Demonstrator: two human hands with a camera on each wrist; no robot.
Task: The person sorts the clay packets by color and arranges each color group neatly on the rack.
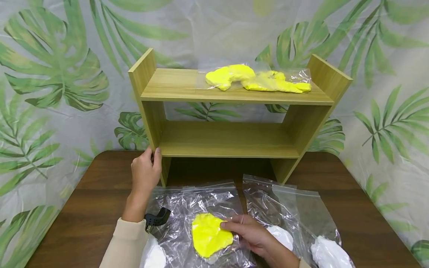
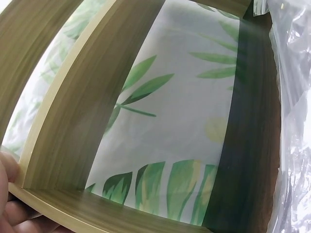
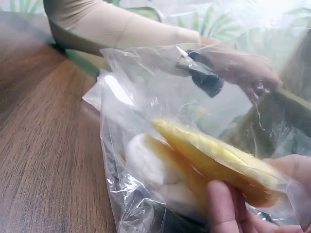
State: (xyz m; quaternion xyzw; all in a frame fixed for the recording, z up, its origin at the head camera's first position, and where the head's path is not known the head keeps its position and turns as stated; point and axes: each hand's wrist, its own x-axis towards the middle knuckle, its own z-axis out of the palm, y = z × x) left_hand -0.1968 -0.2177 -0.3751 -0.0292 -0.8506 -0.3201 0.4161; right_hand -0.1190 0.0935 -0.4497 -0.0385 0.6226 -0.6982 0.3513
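Note:
My left hand [image 1: 145,169] grips the left side panel of a small wooden shelf [image 1: 228,139], near its lower board; in the left wrist view its fingers [image 2: 12,167] curl round the panel's edge. Between thumb and fingers, my right hand [image 1: 251,234] pinches a clear plastic bag with a flat yellow clay lump [image 1: 209,236] inside. The right wrist view shows this yellow clay [image 3: 218,158] edge-on, raised above a bag with a white lump [image 3: 155,165].
Two bagged yellow clay pieces [image 1: 231,74] lie on the shelf's top board. Clear bags with white lumps [image 1: 330,253] lie at the right of the dark wooden table [image 1: 83,216], and another white lump [image 1: 155,255] sits front left. A leaf-print cloth [image 1: 60,74] hangs behind.

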